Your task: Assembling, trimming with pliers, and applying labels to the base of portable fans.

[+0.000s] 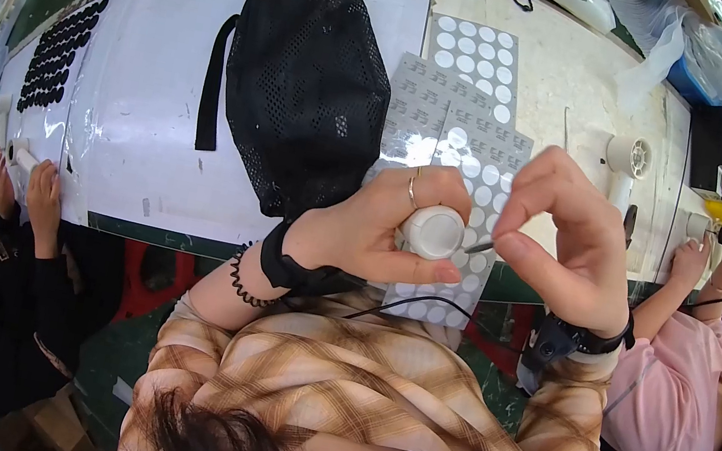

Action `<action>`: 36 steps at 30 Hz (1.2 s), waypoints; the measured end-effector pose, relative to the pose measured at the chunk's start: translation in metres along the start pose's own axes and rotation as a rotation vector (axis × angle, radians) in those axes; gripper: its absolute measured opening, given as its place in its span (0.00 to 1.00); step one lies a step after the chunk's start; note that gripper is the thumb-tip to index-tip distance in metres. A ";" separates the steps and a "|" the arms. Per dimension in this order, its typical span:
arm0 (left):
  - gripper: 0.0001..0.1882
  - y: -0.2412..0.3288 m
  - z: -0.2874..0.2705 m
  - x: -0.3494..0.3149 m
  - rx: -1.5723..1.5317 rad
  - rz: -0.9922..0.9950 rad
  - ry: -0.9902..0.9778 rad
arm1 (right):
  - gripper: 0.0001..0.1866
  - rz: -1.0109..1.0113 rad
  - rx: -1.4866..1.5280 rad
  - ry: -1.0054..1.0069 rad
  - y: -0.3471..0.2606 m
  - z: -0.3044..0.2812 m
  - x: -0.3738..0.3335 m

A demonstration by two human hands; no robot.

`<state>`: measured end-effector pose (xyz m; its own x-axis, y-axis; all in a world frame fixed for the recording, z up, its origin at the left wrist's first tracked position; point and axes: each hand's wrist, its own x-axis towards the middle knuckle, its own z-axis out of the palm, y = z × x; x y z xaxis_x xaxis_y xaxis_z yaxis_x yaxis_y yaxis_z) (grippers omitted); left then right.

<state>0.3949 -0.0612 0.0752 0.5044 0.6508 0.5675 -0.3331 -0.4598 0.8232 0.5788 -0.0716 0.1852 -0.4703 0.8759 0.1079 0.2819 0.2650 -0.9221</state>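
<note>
My left hand (381, 219) is wrapped round a white part with a round, flat end (433, 232), held over the table's near edge. Close to that end, my right hand (566, 238) pinches a thin, dark, pointed tool (479, 246) between thumb and forefinger; most of the tool is hidden in the fingers. The tip reaches the side of the white part, and I cannot tell whether it touches. Beneath and beyond my hands lie grey sheets with white round stickers (484, 196), partly overlapping.
A black mesh bag (307, 91) lies left of the sheets. To the right are a white handheld fan (628, 157) and a thin hooked wire (566, 126). Rows of black pieces (63, 52) sit far left. Co-workers' hands (43, 208) work at both sides. A cable (435, 299) crosses below my hands.
</note>
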 end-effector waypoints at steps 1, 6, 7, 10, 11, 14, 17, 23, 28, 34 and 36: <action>0.20 0.000 0.000 0.001 0.018 0.008 -0.001 | 0.02 0.022 0.021 -0.032 0.001 0.001 0.002; 0.19 0.009 -0.001 0.003 0.055 -0.009 -0.005 | 0.03 0.112 0.087 -0.117 0.001 0.005 0.009; 0.19 0.009 -0.001 0.002 0.053 -0.010 -0.006 | 0.03 0.134 0.099 -0.127 0.000 0.005 0.009; 0.20 0.009 0.000 -0.001 0.055 -0.058 0.017 | 0.04 0.156 0.081 -0.136 0.000 0.007 0.011; 0.20 0.010 0.001 -0.001 0.053 -0.057 0.014 | 0.04 0.166 0.072 -0.141 0.000 0.008 0.012; 0.21 0.012 0.001 0.002 0.063 -0.022 0.022 | 0.04 0.139 0.019 -0.128 -0.001 0.011 0.013; 0.21 0.010 0.001 0.001 0.090 -0.005 0.036 | 0.04 0.140 0.005 -0.124 -0.002 0.011 0.014; 0.22 0.008 0.002 -0.003 0.068 -0.038 0.063 | 0.04 0.211 0.143 -0.064 -0.004 0.013 0.012; 0.22 0.005 0.004 -0.001 0.042 -0.016 0.071 | 0.04 0.155 0.087 -0.100 0.002 0.014 0.011; 0.22 0.006 0.003 0.000 0.060 -0.009 0.061 | 0.04 0.224 0.137 -0.083 0.001 0.016 0.011; 0.22 0.006 0.004 0.000 0.055 0.007 0.079 | 0.04 0.234 0.141 -0.079 0.001 0.017 0.011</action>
<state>0.3966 -0.0662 0.0799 0.4370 0.6921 0.5745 -0.2908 -0.4957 0.8184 0.5603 -0.0687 0.1791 -0.4713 0.8711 -0.1378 0.2734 -0.0042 -0.9619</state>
